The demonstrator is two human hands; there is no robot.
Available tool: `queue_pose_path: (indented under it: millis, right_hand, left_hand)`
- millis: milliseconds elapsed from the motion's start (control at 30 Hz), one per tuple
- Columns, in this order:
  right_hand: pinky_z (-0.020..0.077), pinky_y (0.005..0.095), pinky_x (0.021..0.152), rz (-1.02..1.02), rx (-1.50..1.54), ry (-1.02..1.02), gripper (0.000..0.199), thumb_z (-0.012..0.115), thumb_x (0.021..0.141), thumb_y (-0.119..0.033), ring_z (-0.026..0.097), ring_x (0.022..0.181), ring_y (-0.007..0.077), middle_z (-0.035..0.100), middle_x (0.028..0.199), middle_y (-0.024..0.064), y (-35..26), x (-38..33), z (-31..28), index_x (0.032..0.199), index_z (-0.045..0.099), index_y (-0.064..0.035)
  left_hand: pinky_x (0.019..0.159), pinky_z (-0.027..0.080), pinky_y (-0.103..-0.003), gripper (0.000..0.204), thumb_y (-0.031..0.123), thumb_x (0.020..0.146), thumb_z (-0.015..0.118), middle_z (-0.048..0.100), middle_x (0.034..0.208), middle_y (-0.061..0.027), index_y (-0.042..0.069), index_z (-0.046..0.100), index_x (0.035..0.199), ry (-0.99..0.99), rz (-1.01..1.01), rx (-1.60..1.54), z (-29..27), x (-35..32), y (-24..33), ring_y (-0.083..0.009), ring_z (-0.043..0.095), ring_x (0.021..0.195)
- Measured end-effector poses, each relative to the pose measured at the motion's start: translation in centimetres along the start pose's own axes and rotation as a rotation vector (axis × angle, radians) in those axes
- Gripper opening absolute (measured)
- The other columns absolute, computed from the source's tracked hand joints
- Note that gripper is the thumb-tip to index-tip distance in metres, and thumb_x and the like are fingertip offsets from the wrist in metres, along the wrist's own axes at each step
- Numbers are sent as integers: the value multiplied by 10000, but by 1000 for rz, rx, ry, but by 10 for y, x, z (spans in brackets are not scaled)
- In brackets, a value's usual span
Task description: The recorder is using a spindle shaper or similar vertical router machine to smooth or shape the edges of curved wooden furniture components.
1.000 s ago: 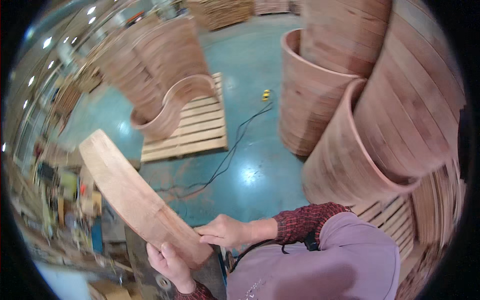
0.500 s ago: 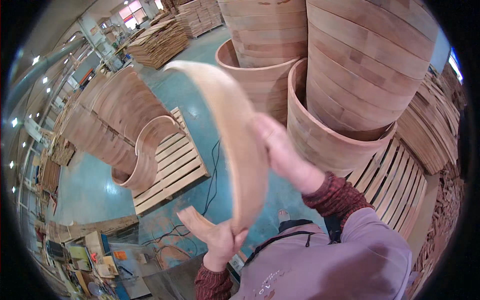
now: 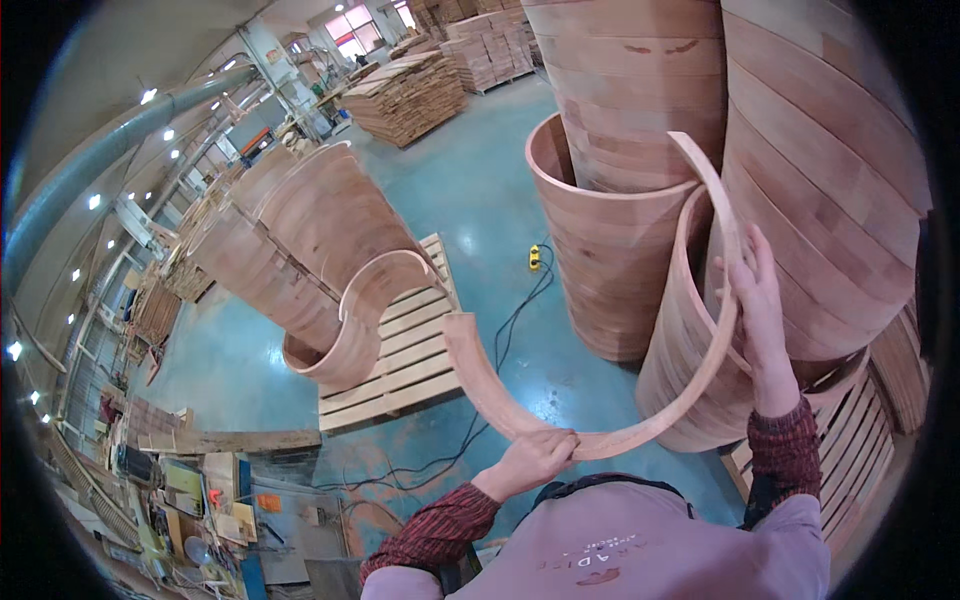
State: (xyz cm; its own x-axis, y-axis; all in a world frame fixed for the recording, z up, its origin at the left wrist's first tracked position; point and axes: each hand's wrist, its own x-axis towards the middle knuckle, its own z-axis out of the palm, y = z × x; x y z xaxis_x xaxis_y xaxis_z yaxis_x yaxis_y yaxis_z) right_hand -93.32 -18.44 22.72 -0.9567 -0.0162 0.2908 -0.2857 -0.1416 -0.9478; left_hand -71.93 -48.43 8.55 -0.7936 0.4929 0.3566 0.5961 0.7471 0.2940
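A curved wooden strip [image 3: 640, 435], bent like a C, is held up in front of me with its edge toward me. My left hand [image 3: 530, 461] is closed around its lower curve. My right hand [image 3: 756, 310] grips its right side, the fingers partly behind the wood. One end of the strip hangs free to the left, the other points up at the right. Beyond the right hand stand tall stacks of curved wooden pieces [image 3: 620, 270], which the strip overlaps in view.
At the left, more curved pieces [image 3: 330, 240] stand on a slatted pallet [image 3: 400, 355]. A black cable [image 3: 495, 370] runs over the blue floor to a yellow box [image 3: 534, 258]. A cluttered workbench [image 3: 275, 545] is at lower left, a slatted pallet [image 3: 830, 470] at right.
The strip has swung to the right and turned from its broad face to its edge. Both hands have moved right with it, still holding on, and the view has shifted left.
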Motion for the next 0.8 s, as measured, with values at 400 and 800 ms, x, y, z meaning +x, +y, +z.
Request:
queue_pose_path:
  millis: [400,800]
  right_hand:
    - [500,329,1002,-265,-380,298,838,635,872,-222,589,1248,248,545,1437,195,13,-1,7,1616,304,-27]
    - [310,410,1221,-153,-438,756,689,551,1048,-370,375,1484,283,378,1621,178,10,-151,-56,1596,341,-9]
  left_hand:
    - [933,556,-399,339,193,882,694,695,1184,-131,18,642,1167,140,443,89,-39,77,-187,-286,700,1074]
    - [715,513,-358,220,208,850,687,625,883,-37,44,654,994,170,943,-139,-66,205,-206,-215,641,828]
